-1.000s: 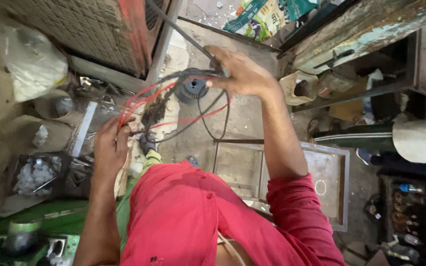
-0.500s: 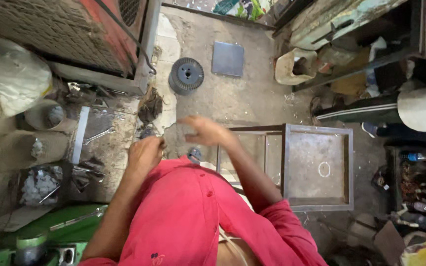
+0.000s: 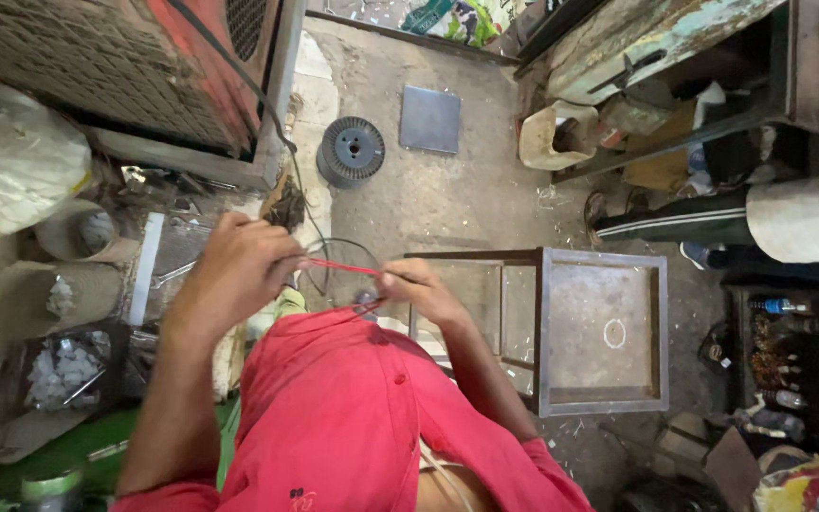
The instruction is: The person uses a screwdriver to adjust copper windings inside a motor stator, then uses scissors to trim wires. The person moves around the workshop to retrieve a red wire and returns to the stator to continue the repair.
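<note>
A thin red wire point(image 3: 343, 268) is stretched taut between the left hand point(image 3: 239, 270) and the right hand point(image 3: 419, 289), just above the red shirt point(image 3: 353, 417); both sets of fingers are pinched closed on its ends. It looks light, limp and easily kinked, best gripped near the ends. A dark wire loop point(image 3: 334, 261) hangs behind it, possibly attached, though the view is too small to tell. A wire spool point(image 3: 351, 150) lies on the floor beyond, a metal stool point(image 3: 604, 332) just right

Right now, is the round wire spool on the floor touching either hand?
No. The wire spool lies on the floor well beyond both hands, which hold a red wire stretched between them.
</note>
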